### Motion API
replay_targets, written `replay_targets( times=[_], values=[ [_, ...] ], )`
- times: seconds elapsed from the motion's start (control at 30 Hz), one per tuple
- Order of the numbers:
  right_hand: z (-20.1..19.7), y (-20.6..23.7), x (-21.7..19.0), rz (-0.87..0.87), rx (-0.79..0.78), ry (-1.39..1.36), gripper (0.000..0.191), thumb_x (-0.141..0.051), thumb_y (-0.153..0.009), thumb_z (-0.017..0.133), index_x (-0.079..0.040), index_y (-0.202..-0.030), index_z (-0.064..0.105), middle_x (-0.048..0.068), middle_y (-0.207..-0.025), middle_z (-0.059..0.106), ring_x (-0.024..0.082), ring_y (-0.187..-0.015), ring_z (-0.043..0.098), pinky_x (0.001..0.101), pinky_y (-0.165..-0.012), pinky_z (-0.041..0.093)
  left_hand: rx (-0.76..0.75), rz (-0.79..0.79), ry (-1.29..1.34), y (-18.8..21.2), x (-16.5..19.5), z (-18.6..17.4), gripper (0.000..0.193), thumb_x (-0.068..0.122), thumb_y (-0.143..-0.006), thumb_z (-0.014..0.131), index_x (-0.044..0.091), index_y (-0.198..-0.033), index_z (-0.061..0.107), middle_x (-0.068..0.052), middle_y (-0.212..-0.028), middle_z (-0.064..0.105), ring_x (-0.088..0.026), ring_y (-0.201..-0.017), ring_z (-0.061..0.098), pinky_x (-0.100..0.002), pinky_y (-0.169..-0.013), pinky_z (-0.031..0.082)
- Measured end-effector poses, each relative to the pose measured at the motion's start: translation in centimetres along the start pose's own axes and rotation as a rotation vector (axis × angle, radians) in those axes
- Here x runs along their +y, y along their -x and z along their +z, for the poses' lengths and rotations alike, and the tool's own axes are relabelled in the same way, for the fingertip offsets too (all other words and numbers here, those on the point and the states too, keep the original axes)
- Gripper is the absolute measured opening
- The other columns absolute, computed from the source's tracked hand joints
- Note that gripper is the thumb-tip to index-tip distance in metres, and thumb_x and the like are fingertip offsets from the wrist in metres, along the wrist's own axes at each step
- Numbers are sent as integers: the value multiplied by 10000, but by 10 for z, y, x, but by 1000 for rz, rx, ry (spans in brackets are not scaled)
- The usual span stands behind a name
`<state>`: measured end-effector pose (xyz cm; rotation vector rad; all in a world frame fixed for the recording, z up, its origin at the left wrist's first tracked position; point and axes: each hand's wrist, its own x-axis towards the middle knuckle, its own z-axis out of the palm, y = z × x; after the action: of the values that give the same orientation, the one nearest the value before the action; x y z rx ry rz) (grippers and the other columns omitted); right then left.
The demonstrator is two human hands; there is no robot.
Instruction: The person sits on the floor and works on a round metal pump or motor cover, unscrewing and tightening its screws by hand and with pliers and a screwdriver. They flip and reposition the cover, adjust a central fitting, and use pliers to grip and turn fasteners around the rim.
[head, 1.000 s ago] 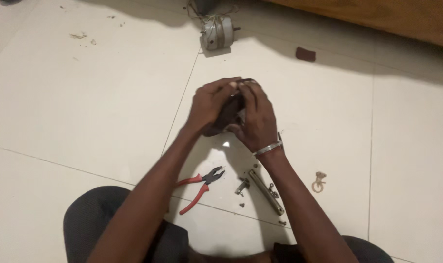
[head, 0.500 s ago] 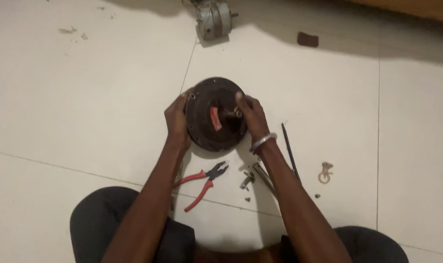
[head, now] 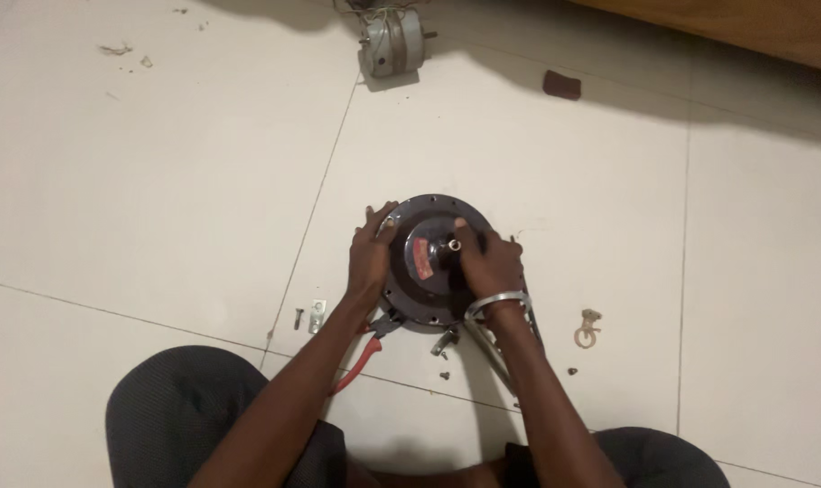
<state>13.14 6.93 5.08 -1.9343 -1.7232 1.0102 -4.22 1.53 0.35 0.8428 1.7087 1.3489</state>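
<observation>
A round dark motor housing [head: 431, 262] lies flat on the tiled floor [head: 158, 181], in the middle of the scene just in front of the seated person's knees. The left hand [head: 372, 255] grips its left rim, fingers curled over the edge. The right hand [head: 488, 264] rests on top, fingers closed around the short shaft [head: 448, 246] at the centre; a metal bangle [head: 495, 302] circles that wrist. One pair of red-handled pliers [head: 363, 351] lies partly under the housing's near edge. Near it are one small bracket [head: 317, 315], a few loose screws [head: 445, 357] and one brass ring-shaped fitting [head: 587, 330] to the right. Far off lie one smaller grey motor [head: 389, 45] and one small dark block [head: 561, 85]. No container is in sight.
</observation>
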Motion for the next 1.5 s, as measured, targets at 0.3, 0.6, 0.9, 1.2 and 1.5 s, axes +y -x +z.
replay_targets(
  times=[0.3,0.6,0.9,1.2,1.5],
  values=[
    [-30,31,42,-71,48,-381,597,-511,-967,631,-9,-1284,696,166,-1156,717,197,-1008,647,349,-841,518,66,187,-285,46,98,-31,489,265,-992,590,29,-1418,551,-206,-1352,621,-347,-1253,555,-475,-1076,374],
    [-16,220,91,-152,225,-328,325,-229,-930,728,-60,-1207,716,98,-1241,707,253,-1143,664,391,-939,546,-953,-193,456,251,182,-35,301,26,-951,673,-33,-1246,680,-151,-1140,752,-199,-1044,732,-336,-903,603],
    [-17,245,87,-282,184,-341,262,-215,-931,731,-57,-1140,734,107,-1280,672,241,-1164,672,386,-917,583,-965,-175,297,260,181,-1,324,76,-945,690,-15,-1256,681,-155,-1134,752,-218,-1020,736,-347,-850,603],
    [-10,240,95,-222,146,-386,265,-210,-933,732,-29,-1125,722,115,-1273,652,233,-1143,672,375,-890,598,-942,-148,218,279,173,-42,350,126,-939,708,3,-1266,683,-160,-1127,752,-237,-996,739,-358,-797,603],
    [-8,231,98,-165,131,-417,280,-210,-936,722,-37,-1155,699,107,-1271,655,235,-1142,676,365,-886,615,-914,-87,130,292,152,-114,378,177,-933,726,21,-1276,684,-165,-1120,752,-256,-972,742,-369,-744,603]
  ],
)
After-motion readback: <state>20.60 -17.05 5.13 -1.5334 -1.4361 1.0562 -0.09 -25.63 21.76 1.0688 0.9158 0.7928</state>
